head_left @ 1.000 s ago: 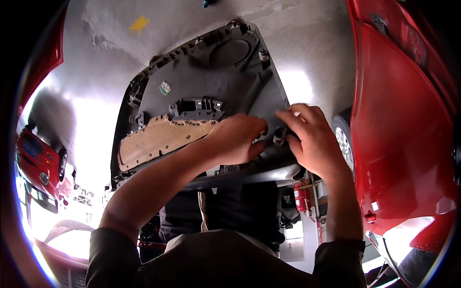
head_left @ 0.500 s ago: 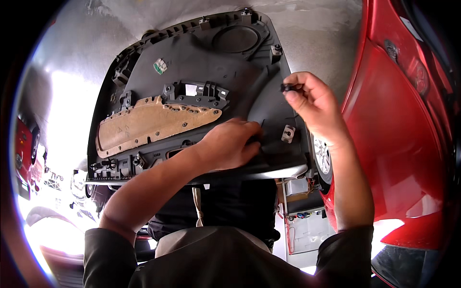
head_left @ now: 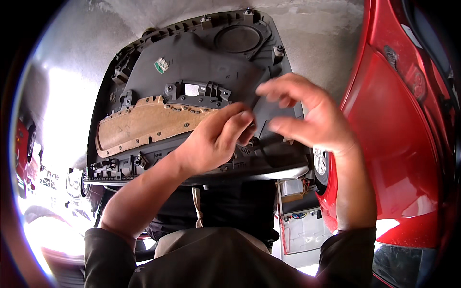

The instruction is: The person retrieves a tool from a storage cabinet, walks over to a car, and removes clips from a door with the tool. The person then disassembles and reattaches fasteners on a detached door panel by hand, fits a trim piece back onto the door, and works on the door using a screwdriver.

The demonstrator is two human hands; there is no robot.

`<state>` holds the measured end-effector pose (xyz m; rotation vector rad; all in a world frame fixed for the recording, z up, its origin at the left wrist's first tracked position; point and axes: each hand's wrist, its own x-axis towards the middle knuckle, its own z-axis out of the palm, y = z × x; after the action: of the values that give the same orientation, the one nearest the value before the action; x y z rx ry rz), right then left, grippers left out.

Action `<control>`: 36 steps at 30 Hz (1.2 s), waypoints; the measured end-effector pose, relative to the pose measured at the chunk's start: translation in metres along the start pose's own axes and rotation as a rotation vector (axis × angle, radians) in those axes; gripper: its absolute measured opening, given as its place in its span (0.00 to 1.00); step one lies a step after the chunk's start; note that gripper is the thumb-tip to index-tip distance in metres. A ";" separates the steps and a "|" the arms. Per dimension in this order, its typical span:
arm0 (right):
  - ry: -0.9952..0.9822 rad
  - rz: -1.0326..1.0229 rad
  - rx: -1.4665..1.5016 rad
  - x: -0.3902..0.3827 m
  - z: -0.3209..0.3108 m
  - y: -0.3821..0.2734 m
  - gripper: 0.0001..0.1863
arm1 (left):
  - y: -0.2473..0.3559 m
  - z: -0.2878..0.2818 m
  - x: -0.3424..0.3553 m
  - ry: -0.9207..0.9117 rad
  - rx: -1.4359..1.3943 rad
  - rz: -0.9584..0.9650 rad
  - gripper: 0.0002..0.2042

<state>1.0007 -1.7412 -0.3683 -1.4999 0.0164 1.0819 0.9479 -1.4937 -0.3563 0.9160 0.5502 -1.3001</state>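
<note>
The back of a black car door panel [head_left: 211, 57] lies under my hands, with a brown fibre pad [head_left: 139, 126] fixed to it. Over the pad's pointed end, my left hand [head_left: 216, 139] is closed, thumb against curled fingers; whatever it holds is hidden. My right hand [head_left: 314, 115] is just to its right, above the panel's edge. Its thumb and fingers are spread and slightly blurred, with nothing visible between them. Metal-backed clips [head_left: 278, 52] sit along the panel's right and far edges. Another clip by my right thumb is mostly covered.
A red car [head_left: 389, 144] stands close on the right, its wheel [head_left: 321, 161] beside the panel's near corner. Concrete floor [head_left: 312, 29] stretches beyond the panel. A white shelf or cart [head_left: 302, 235] stands below right. Another red vehicle [head_left: 21, 149] shows at far left.
My left hand has lifted off the panel and drawn back slightly. My right hand has moved down and left toward it, its fingers opened; the small black clip it pinched no longer shows there.
</note>
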 end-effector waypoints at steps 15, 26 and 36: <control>0.375 0.744 0.798 -0.066 -0.012 0.049 0.23 | 0.023 -0.006 -0.099 0.088 0.654 -0.341 0.07; 0.310 0.673 0.772 -0.074 -0.050 0.041 0.13 | 0.051 0.018 -0.078 0.084 0.611 -0.481 0.09; 0.334 0.526 0.831 -0.082 -0.033 0.056 0.12 | 0.035 0.011 -0.082 0.080 0.633 -0.565 0.16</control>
<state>0.9422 -1.8278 -0.3666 -0.8951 1.0189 1.0195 0.9622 -1.4563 -0.2761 1.3963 0.4800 -2.0186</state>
